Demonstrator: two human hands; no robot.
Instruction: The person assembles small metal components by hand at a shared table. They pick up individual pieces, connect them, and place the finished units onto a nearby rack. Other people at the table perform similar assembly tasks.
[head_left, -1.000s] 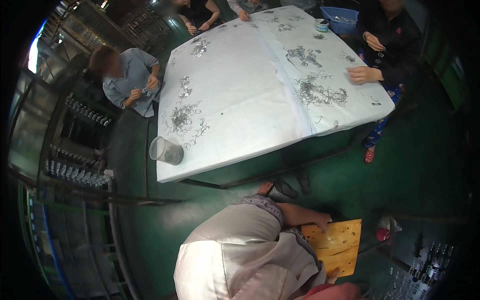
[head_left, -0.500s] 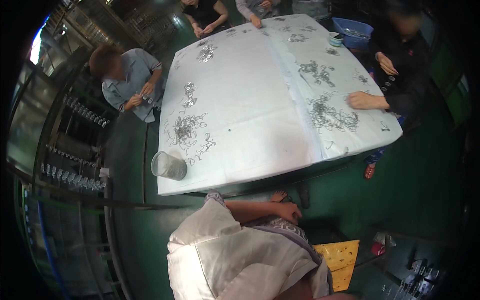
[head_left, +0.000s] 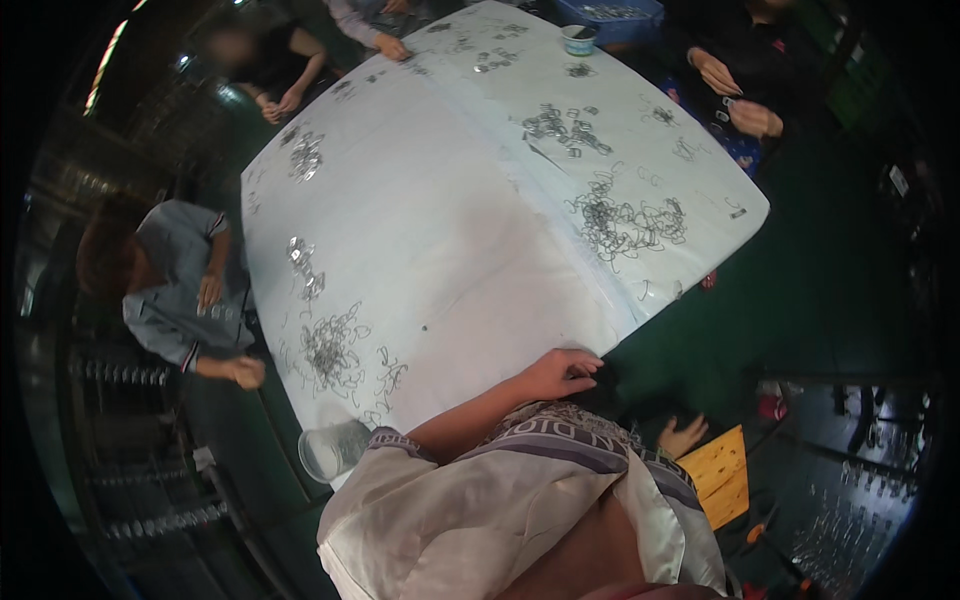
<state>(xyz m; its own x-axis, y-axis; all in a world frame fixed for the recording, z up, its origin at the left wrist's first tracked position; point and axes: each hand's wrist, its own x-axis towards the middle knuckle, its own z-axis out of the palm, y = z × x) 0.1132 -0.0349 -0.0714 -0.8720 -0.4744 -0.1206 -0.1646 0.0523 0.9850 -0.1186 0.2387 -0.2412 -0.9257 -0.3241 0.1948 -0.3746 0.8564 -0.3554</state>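
My left hand (head_left: 562,376) is at the near edge of the white-covered table (head_left: 400,200), fingers loosely bent and apart from the thumb, with nothing in it. Lower and to the right, my right hand (head_left: 683,437) shows beside a yellow wooden board (head_left: 722,478); its fingers are spread and it holds nothing. Left of my left forearm lies a loose pile of small bent wire pieces (head_left: 330,350). Another wire pile (head_left: 625,220) is on the right part of the table, beyond my left hand.
A clear plastic tub (head_left: 335,450) stands on the near left corner. Co-workers sit at the left (head_left: 180,270), far side and right (head_left: 740,80). A small white cup (head_left: 578,41) and a blue basket (head_left: 640,22) are far right. Racks of metal parts (head_left: 860,500) stand lower right.
My view has turned, so the table sits differently. My left hand has risen from my lap to the table edge and opened; my right hand has come into view.
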